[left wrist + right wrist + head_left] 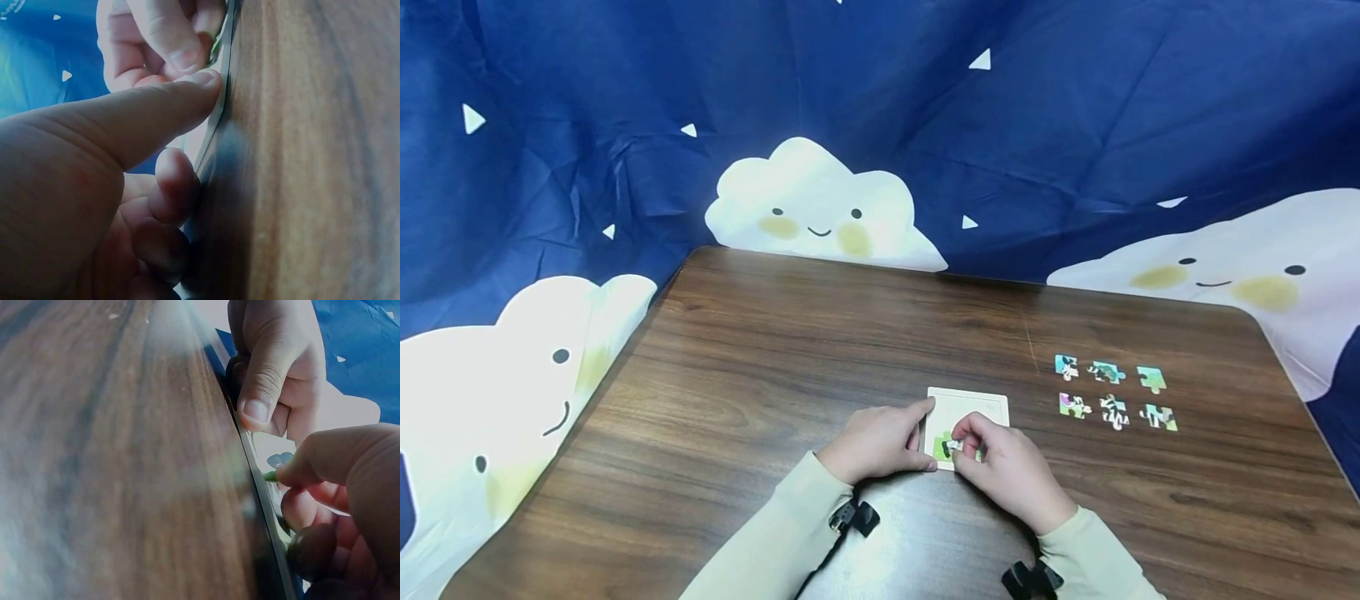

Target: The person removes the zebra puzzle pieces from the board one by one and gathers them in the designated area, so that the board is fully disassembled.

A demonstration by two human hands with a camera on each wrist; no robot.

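A small white puzzle board (966, 406) lies flat near the front of the table, with green patterned puzzle pieces along its near part. My left hand (880, 442) holds the board at its left side, thumb by the near corner and index finger by the far one. Over the near part of the board, my right hand (1009, 471) pinches a puzzle piece (270, 477) between thumb and index finger. The fingers hide much of this piece, and I cannot tell whether it is fully seated.
Several loose puzzle pieces (1113, 412) lie in two rows to the right of the board. The brown wooden table (760, 358) extends to a blue curtain (865, 75) with white clouds behind it. Dark cameras (855, 517) are strapped to both wrists.
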